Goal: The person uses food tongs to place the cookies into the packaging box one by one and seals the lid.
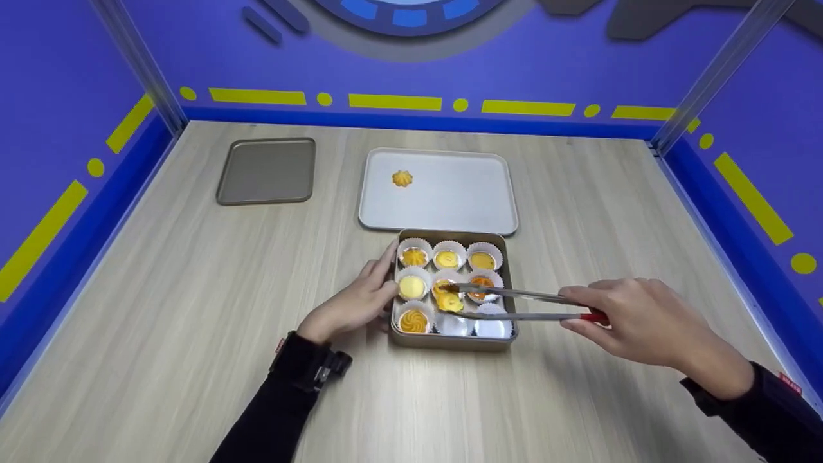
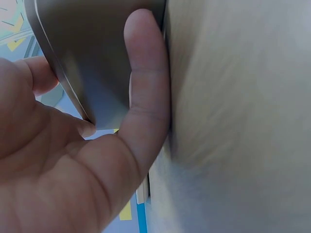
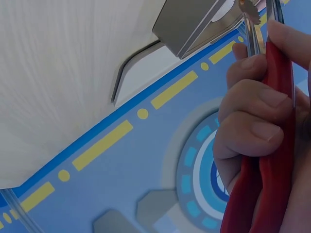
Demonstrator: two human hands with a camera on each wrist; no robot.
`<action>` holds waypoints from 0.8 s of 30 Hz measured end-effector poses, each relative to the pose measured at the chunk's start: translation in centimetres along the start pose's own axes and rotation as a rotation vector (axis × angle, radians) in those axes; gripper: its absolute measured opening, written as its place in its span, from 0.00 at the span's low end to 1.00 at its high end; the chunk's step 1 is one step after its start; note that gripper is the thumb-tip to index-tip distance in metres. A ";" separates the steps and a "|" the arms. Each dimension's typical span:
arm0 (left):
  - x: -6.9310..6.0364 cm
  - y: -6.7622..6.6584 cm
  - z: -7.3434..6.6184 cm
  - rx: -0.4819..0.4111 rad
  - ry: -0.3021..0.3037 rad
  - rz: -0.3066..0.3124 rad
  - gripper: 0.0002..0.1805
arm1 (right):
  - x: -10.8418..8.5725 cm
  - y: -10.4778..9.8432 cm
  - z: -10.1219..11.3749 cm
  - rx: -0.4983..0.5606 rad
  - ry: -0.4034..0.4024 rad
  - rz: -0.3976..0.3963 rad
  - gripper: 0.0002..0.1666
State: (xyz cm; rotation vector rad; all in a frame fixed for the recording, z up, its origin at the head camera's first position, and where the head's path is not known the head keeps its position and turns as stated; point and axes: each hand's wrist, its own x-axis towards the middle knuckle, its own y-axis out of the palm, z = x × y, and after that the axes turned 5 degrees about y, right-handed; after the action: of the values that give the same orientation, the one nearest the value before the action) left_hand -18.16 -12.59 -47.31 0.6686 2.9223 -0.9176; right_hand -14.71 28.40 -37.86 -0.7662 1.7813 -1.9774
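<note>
A rectangular tin (image 1: 453,345) holds white paper cups with yellow and orange cookies. My left hand (image 1: 357,301) lies against its left side; in the left wrist view one finger (image 2: 148,73) rests along the tin's outer wall (image 2: 92,63) and other fingertips touch the rim. My right hand (image 1: 649,325) grips the red handles (image 3: 277,145) of metal tongs (image 1: 533,316). The tong tips stand over the middle of the tin, on either side of a yellow flower-shaped cookie (image 1: 449,301). Whether they pinch it is unclear. Two front cups (image 1: 492,329) show no cookie.
Behind the tin lies a white tray (image 1: 456,199) bearing one flower-shaped cookie (image 1: 402,178). A grey-brown lid-like tray (image 1: 267,172) lies at the back left of the wooden table (image 1: 257,283). Blue panels (image 1: 411,77) stand around the back and sides.
</note>
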 end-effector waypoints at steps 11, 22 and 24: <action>-0.1 -0.1 0.1 0.012 0.006 0.000 0.44 | -0.1 0.0 -0.5 -0.007 -0.071 0.017 0.18; 0.1 0.0 0.1 -0.015 0.003 -0.002 0.43 | 0.1 0.1 -0.5 0.008 -0.068 0.072 0.18; 0.0 0.0 0.0 -0.019 0.002 0.001 0.44 | 0.0 0.1 -0.5 0.002 -0.067 0.073 0.19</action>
State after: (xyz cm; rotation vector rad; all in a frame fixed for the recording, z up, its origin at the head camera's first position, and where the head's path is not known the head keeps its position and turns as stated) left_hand -18.18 -12.58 -47.36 0.6705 2.9282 -0.8881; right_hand -15.07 28.77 -38.00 -0.7470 1.7434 -1.8844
